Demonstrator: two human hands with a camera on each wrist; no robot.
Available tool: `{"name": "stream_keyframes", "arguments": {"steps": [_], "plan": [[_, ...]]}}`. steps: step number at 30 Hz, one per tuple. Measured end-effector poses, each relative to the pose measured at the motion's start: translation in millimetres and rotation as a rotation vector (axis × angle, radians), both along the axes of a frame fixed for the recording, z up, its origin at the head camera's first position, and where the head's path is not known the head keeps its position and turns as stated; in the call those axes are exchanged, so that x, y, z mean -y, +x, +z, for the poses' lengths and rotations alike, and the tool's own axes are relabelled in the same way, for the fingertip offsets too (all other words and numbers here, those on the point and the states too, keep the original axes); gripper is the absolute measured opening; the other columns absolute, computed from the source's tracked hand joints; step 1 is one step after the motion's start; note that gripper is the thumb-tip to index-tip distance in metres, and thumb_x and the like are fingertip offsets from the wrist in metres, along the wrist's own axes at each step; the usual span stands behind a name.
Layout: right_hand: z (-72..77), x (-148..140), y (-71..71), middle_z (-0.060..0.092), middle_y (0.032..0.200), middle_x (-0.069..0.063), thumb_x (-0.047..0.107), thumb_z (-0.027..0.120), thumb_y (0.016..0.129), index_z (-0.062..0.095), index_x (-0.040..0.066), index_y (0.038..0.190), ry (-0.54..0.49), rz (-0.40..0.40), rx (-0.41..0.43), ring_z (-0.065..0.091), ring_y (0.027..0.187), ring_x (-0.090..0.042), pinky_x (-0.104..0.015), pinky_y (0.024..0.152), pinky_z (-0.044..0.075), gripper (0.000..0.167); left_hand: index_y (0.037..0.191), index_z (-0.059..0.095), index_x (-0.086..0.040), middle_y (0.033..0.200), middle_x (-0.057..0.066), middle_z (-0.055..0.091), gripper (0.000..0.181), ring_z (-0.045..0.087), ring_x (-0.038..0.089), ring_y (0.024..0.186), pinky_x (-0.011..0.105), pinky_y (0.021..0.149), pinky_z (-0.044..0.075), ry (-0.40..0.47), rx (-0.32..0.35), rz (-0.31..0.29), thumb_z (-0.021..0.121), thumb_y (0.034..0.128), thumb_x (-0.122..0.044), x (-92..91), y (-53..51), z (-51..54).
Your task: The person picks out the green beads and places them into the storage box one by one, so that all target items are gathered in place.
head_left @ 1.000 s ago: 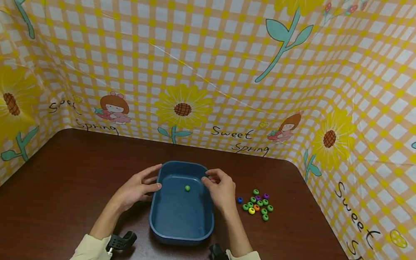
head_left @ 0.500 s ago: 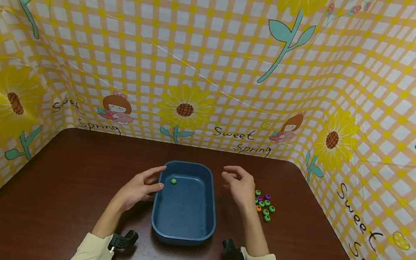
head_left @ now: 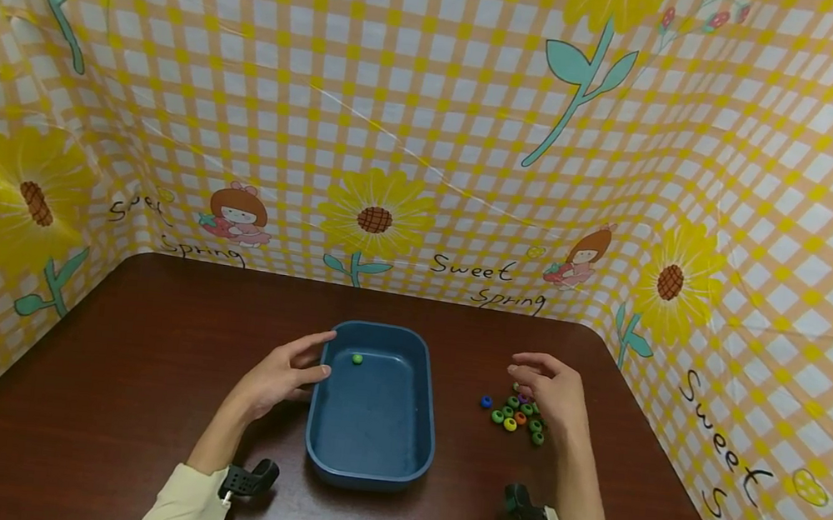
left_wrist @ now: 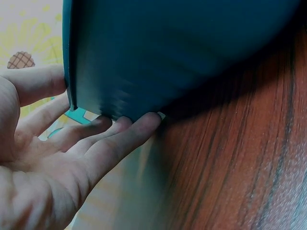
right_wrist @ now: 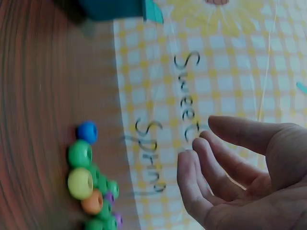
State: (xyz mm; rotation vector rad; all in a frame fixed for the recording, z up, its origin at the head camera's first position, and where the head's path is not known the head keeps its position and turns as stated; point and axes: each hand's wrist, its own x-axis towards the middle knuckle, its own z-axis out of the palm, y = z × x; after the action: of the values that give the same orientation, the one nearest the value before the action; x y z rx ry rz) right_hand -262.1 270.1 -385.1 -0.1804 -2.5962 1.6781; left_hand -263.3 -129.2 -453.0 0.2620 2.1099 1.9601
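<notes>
A deep blue tray point(head_left: 371, 431) with rounded corners stands on the table, a single green bead point(head_left: 357, 359) near its far left corner. My left hand point(head_left: 275, 376) holds the tray's left side. In the left wrist view, its thumb reaches over the rim and its fingers touch the outer wall point(left_wrist: 158, 57). My right hand point(head_left: 554, 395) hovers by several loose beads, its fingers loosely bent with nothing between them. Among those are a blue bead point(right_wrist: 88, 132), a yellow bead point(right_wrist: 79, 183), an orange bead point(right_wrist: 92, 201) and green ones. The hand hides part of the pile.
The dark brown wooden table point(head_left: 183, 338) extends around the tray. A yellow checked cloth point(head_left: 325, 117) with sunflowers hangs behind it and along both sides. Black straps with small devices point(head_left: 250, 478) sit on both wrists.
My right hand has moved right, from the tray's right rim to the loose beads. The green bead has rolled left and back inside the tray. My left hand stays at the tray's side.
</notes>
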Motion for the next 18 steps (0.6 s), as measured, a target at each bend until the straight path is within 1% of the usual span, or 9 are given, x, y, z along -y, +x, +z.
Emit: {"name": "stream_keyframes", "arguments": {"steps": [3,5,9,11,13,18], "plan": [[-1.9,-16,2.2,0.076,0.105,-0.001,0.022,0.068,0.098,0.064,0.002,0.13,0.012,-0.011,0.015,0.069,0.085,-0.002,-0.02,0.079,0.058,0.038,0.158,0.037,-0.018,0.16,0.024,0.038,0.062,0.059,0.043,0.129,0.053,0.096,0.056,0.001,-0.001,-0.003,0.061,0.1018,-0.012,0.2,0.0,0.2],[-3.8,-26,3.2,0.075,0.109,-0.003,0.023,0.069,0.098,0.064,0.002,0.13,0.013,0.003,0.031,0.07,0.088,-0.003,-0.02,0.081,0.058,0.039,0.158,0.037,-0.018,0.16,0.024,0.038,0.061,0.058,0.042,0.129,0.053,0.096,0.056,0.001,0.0,-0.005,0.061,0.1021,-0.011,-0.1,0.1,0.1],[-7.8,-47,3.7,0.071,0.112,0.002,0.026,0.074,0.094,0.064,0.002,0.131,0.022,0.024,0.067,0.071,0.094,-0.006,-0.027,0.088,0.059,0.045,0.158,0.036,-0.018,0.16,0.024,0.037,0.061,0.058,0.042,0.13,0.052,0.096,0.056,0.004,0.003,-0.012,0.06,0.1024,-0.01,-0.8,0.1,-0.4],[-10.8,-56,4.1,0.07,0.112,0.004,0.025,0.076,0.093,0.063,0.002,0.131,0.016,0.029,0.078,0.071,0.094,-0.006,-0.03,0.09,0.059,0.047,0.158,0.036,-0.018,0.16,0.024,0.037,0.061,0.058,0.043,0.129,0.052,0.096,0.056,0.006,0.006,-0.013,0.06,0.1024,-0.01,-0.5,0.3,-0.4],[-14.0,-63,4.4,0.07,0.111,0.005,0.023,0.076,0.092,0.064,0.001,0.131,0.009,0.023,0.089,0.071,0.093,-0.005,-0.03,0.09,0.059,0.046,0.158,0.036,-0.018,0.16,0.024,0.037,0.062,0.058,0.043,0.129,0.052,0.096,0.056,0.009,0.008,-0.013,0.06,0.1021,-0.01,0.1,0.5,-0.3],[-23.3,-76,4.9,0.072,0.115,0.001,0.018,0.074,0.093,0.067,0.002,0.128,0.0,-0.003,0.126,0.07,0.089,-0.002,-0.027,0.087,0.059,0.039,0.158,0.036,-0.018,0.16,0.024,0.037,0.063,0.058,0.043,0.129,0.052,0.095,0.057,0.011,0.003,-0.019,0.062,0.1014,-0.011,1.1,1.1,-0.1]]}}
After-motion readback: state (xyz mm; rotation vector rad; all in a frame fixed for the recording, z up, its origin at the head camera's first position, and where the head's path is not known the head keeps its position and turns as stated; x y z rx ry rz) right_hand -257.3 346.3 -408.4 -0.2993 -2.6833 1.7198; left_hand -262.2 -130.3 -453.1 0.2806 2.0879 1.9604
